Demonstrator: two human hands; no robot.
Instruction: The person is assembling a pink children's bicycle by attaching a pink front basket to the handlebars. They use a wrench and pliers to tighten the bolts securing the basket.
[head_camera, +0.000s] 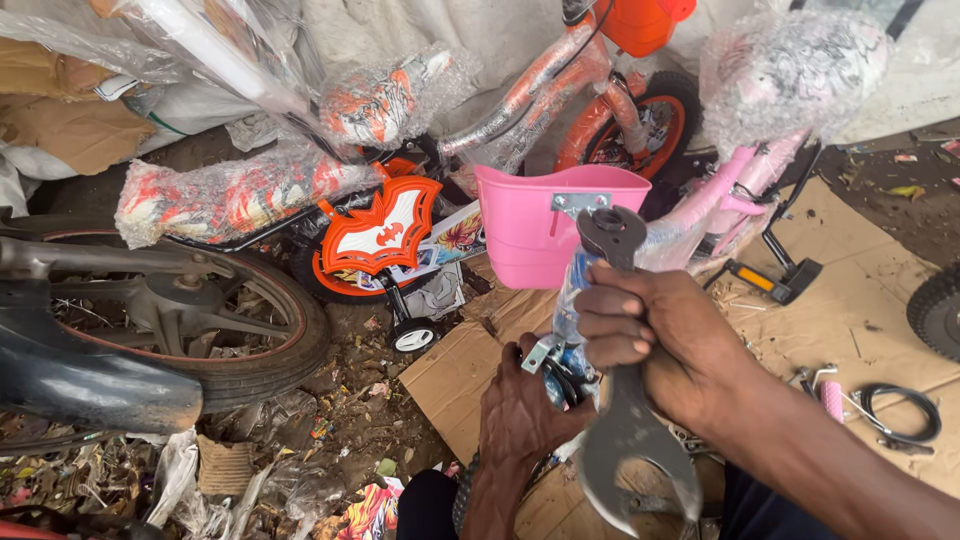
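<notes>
Here, my right hand (660, 340) was closed in a full fist around two items at once: the shank of a flat grey multi-spanner (628, 420) and a bubble-wrapped bicycle tube (572, 300) that stood upright against it. The spanner's ring end showed above my knuckles; its open forked end hung below the wrist. My left hand (520, 410) sat lower, fingers curled shut around the foot of the same tube, where a small metal bracket (538, 353) and blue-black fittings protruded. The right forearm entered from the lower right, angled up and inward; the left rose almost vertically from my lap.

I judged the work to be partway through: wrapping remained on the tube, and the spanner was gripped but not seated on any nut.

Just behind the hands stood a pink basket (520, 235) with a metal plate. Beyond it, the pink bicycle frame (735, 180) and the orange bicycle (560, 85) were wrapped. A pink grip (832, 400) and coiled cable (905, 410) lay on the cardboard (850, 300).
</notes>
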